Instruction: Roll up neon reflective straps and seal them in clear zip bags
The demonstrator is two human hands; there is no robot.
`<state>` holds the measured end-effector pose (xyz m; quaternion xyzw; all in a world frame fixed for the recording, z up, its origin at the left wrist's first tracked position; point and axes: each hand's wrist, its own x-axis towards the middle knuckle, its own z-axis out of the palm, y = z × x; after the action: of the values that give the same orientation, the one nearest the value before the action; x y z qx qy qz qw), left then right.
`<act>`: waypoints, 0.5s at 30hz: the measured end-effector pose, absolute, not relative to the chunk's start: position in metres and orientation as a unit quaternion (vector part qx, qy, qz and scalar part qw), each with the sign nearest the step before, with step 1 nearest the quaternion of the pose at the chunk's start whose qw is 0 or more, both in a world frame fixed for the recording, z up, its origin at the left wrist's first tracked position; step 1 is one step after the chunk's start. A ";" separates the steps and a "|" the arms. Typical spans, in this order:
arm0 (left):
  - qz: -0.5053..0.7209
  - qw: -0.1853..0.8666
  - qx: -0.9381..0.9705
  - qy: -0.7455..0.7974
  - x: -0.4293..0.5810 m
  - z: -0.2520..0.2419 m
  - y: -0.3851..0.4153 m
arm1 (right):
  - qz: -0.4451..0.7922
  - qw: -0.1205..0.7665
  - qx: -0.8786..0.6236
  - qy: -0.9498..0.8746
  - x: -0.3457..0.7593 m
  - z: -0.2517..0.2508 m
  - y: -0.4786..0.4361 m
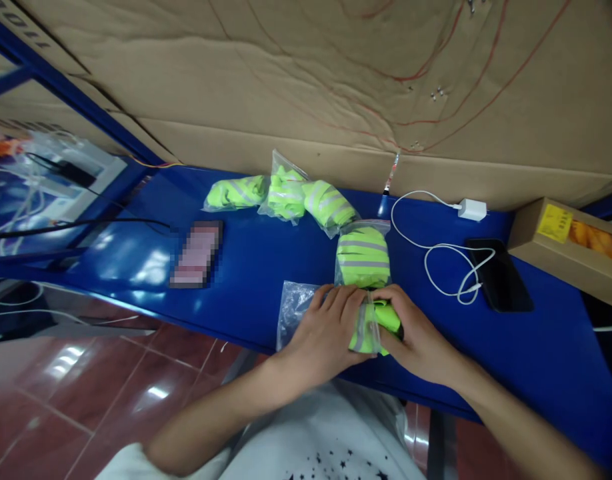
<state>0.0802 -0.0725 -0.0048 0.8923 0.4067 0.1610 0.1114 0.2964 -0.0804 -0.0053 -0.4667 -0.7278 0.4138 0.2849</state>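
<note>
My left hand (326,330) is closed over a clear plastic bag (292,310), its closed end lying flat to the left on the blue table. A folded fluorescent yellow reflective strap (365,333) with a grey stripe sits partly inside the bag's mouth. My right hand (409,333) grips the end of the strap that sticks out on the right, thumb in front and fingers behind. Just beyond my hands lies a bagged reflective strap (363,257). The fingertips of both hands are partly hidden.
Several more bagged straps (286,193) line the back of the blue table (266,260). A blurred-out phone (196,255) lies left. On the right are a pen (392,175), a white charger (472,209) with cable, a black phone (501,275) and a cardboard box (576,250).
</note>
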 end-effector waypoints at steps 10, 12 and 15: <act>0.168 0.091 0.886 0.422 0.086 -0.006 -0.071 | 0.582 0.408 -0.479 -0.514 0.285 -0.019 -0.070; 0.156 0.078 0.890 0.421 0.090 -0.003 -0.069 | 0.605 0.412 -0.500 -0.463 0.283 -0.023 -0.072; 0.156 0.051 0.895 0.414 0.094 -0.004 -0.069 | 0.618 0.443 -0.515 -0.396 0.281 -0.025 -0.075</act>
<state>0.0940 -0.0692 -0.0041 0.8954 0.4137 0.1564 0.0513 0.2806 -0.0751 -0.0252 -0.5147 -0.3963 0.6179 0.4430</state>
